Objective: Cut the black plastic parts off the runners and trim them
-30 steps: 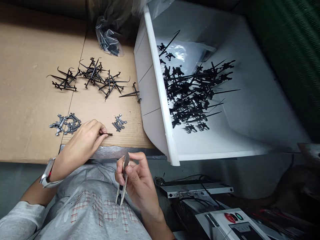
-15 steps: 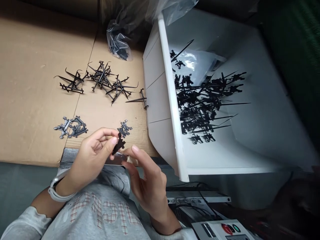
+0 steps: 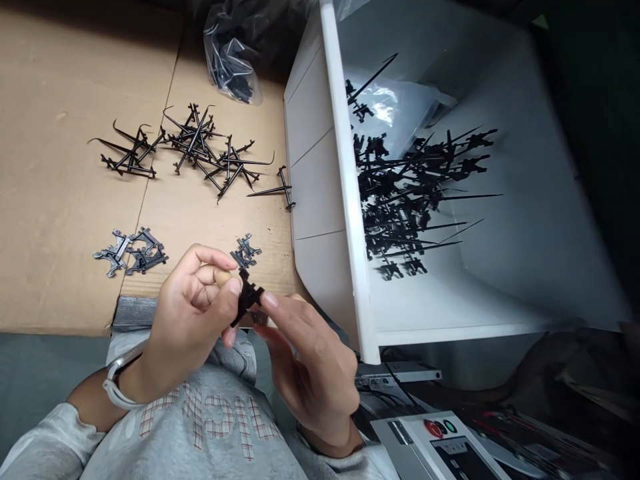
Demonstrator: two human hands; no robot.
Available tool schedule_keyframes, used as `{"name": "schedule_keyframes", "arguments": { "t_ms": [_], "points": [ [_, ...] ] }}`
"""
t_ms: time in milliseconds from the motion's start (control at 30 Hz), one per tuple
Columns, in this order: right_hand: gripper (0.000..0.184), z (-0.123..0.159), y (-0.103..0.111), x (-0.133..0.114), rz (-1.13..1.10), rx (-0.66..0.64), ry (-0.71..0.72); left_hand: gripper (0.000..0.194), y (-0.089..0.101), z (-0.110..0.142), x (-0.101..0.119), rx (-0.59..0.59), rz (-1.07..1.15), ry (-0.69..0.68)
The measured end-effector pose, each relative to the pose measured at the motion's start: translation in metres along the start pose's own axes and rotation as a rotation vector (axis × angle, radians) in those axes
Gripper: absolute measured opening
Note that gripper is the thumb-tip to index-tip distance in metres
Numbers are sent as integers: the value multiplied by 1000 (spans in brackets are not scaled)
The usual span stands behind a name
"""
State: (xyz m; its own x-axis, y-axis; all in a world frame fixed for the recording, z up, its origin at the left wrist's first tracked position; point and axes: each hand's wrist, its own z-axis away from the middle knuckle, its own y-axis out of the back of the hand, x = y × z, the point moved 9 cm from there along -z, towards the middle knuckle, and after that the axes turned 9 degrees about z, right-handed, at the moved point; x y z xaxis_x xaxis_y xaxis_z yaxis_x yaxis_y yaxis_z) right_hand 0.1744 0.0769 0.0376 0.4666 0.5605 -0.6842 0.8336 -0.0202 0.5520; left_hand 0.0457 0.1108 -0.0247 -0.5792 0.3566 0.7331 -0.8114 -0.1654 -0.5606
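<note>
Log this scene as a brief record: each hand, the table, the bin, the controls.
Left hand: pinches a dark part
Right hand: index fingertip at the dark part's edge; grip below partly hidden
Cardboard surface: thin black rods, gray brackets, bagged pieces
White bin: heaped black parts, clear plastic
Controls: red button, green button

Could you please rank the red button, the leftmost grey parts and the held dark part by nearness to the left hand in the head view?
1. Dark part, held in the left hand.
2. Leftmost grey parts, ahead, to the left.
3. Red button, lower right.
</note>
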Motion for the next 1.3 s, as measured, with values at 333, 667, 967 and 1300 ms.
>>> {"name": "schedule_keyframes", "arguments": {
  "t_ms": [333, 667, 967, 1300],
  "points": [
    [77, -5, 0, 1, -58, -27, -37, 42, -8, 4, -1, -71, -52, 83],
    [72, -3, -2, -3, -91, -19, -68, 62, -16, 10, -9, -179, 34, 137],
    [71, 6, 1, -2, -23, 2, -59, 67, -12, 18, 1, -95, -43, 7],
    [70, 10, -2, -4, -61, 9, 5, 67, -15, 25, 10, -116, -73, -102]
  ]
}}
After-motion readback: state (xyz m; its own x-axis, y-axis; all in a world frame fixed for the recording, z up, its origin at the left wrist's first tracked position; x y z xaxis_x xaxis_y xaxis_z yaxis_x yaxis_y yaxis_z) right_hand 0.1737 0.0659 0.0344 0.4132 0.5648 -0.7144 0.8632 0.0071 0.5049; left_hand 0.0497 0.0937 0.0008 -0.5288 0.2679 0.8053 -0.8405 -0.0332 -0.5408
